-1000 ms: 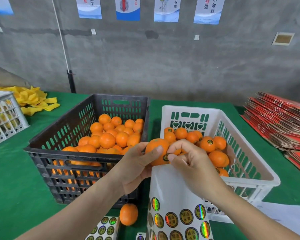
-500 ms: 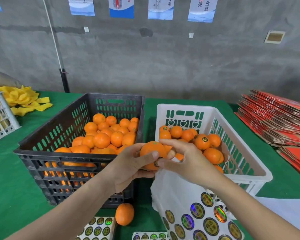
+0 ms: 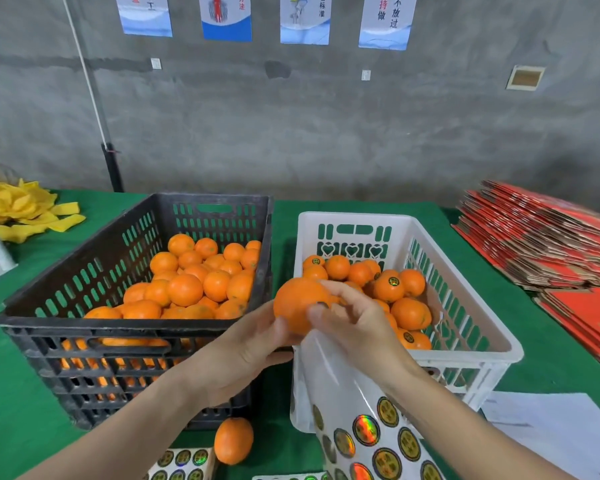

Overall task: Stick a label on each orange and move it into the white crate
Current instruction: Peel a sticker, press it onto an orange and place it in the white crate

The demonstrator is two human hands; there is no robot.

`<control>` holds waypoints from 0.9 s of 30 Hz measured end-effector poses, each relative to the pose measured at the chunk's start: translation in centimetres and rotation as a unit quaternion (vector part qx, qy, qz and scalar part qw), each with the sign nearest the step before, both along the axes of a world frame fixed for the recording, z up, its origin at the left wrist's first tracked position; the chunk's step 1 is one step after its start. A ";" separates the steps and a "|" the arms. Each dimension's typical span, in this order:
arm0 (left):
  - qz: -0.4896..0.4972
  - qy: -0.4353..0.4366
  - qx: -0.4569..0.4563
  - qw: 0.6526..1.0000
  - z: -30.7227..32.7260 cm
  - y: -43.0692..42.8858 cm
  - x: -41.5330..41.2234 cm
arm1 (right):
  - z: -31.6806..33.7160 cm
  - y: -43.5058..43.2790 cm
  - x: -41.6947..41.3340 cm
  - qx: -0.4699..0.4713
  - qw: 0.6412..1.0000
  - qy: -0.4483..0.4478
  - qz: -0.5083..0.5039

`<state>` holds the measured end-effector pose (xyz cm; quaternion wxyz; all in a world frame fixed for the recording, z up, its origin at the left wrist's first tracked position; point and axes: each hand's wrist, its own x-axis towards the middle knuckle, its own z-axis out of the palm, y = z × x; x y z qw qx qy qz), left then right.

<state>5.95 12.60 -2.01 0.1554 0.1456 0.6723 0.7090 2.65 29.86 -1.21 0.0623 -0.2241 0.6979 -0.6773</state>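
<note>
My left hand [image 3: 246, 351] grips an orange [image 3: 297, 303] from below, above the gap between the two crates. My right hand [image 3: 355, 323] presses its thumb and fingers on the orange's right side, where the dark edge of a round label shows. A sheet of round holographic labels [image 3: 364, 431] hangs under my right hand. The white crate [image 3: 471, 306] on the right holds several oranges, some with labels. The black crate [image 3: 84, 268] on the left holds several unlabelled oranges [image 3: 194, 278].
One loose orange [image 3: 233, 441] lies on the green table [image 3: 25, 403] in front of the black crate. More label sheets [image 3: 182, 462] lie at the near edge. Red flat cartons [image 3: 548, 237] are stacked at the right, yellow strips [image 3: 21, 209] at far left, white paper [image 3: 555, 431] near right.
Both hands and the orange stay between the crates. My right fingers have shifted on the orange's side and now cover most of the label. The label sheet swings below.
</note>
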 end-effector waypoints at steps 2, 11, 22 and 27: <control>-0.025 -0.021 -0.025 0.999 0.2 0.0 -0.1 | 0.4 -0.1 -0.1 -0.014 0.999 -0.026 -0.025; 0.061 -0.013 -0.127 0.990 1.2 -1.0 -1.7 | 0.5 0.7 -8.5 -0.029 0.986 -0.056 -0.154; 0.036 -0.030 -0.064 0.997 2.2 -4.8 -3.4 | -8.2 4.4 -25.0 0.577 0.795 0.029 -0.185; 0.043 -0.046 -0.043 0.997 2.2 -5.6 -3.5 | -5.7 2.6 -23.4 0.596 0.781 0.005 -0.186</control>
